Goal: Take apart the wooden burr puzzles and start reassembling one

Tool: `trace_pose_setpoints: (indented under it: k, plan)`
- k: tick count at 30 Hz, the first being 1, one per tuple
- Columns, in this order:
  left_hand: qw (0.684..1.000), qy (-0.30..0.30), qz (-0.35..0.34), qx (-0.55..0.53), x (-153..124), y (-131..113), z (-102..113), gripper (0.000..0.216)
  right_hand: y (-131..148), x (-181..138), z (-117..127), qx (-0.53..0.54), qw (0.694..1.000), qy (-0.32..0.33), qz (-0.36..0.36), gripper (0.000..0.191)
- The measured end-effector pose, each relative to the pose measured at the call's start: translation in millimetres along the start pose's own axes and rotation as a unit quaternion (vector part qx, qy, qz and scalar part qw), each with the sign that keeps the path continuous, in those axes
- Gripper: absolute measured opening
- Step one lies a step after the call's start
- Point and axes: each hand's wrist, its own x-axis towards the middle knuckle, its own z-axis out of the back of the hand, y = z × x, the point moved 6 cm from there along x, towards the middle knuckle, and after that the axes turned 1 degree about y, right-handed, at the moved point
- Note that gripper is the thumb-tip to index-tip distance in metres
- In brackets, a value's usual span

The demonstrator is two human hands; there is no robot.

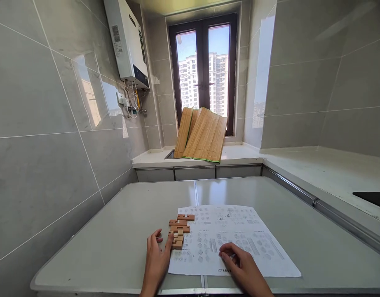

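Observation:
Several notched wooden puzzle pieces lie in a column on the left edge of a printed paper sheet (208, 247). The farthest wooden piece (190, 217) and a wooden piece (184, 229) nearer to me lie flat, with small marks on them. Closer still, a cluster of wooden pieces (178, 239) sits together. My left hand (157, 253) is beside this cluster, its thumb at the cluster's left side and its fingers apart on the table. Over the lower middle of the sheet, my right hand (239, 262) has curled fingers, with thumb and forefinger tips close together and nothing visible between them.
The folding table (100, 247) has a centre seam and a metal front edge. Behind it, a folded bamboo mat (205, 134) leans against the window on a white counter (242, 152). A counter (338, 169) runs along the right. A water heater (128, 41) hangs on the left wall.

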Motion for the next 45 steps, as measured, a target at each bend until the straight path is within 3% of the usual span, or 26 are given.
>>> trace_pose_setpoints:
  k: [6,12,16,31,45]
  plan:
    - [0.999,0.001,-0.019,-0.030,-3.3,-1.2,3.2,0.066,-1.7,0.3,-0.6,0.005,1.000,0.004,-0.010,0.034]
    - [0.998,0.000,0.025,-0.063,-5.5,3.0,7.8,0.062,-8.7,2.0,-3.4,0.005,0.999,0.018,-0.027,0.036]
    - [0.998,-0.002,0.017,-0.060,-4.4,2.2,8.7,0.058,-9.0,2.5,-3.5,0.007,0.999,0.021,-0.023,0.036]
    - [0.999,0.011,-0.013,-0.050,1.1,10.2,-4.5,0.060,-5.3,0.0,-0.8,0.014,1.000,0.016,-0.019,0.035]
    - [0.998,0.015,-0.023,-0.062,-1.4,10.0,-5.0,0.043,-0.8,-3.3,2.5,0.010,0.999,0.022,-0.021,0.035]
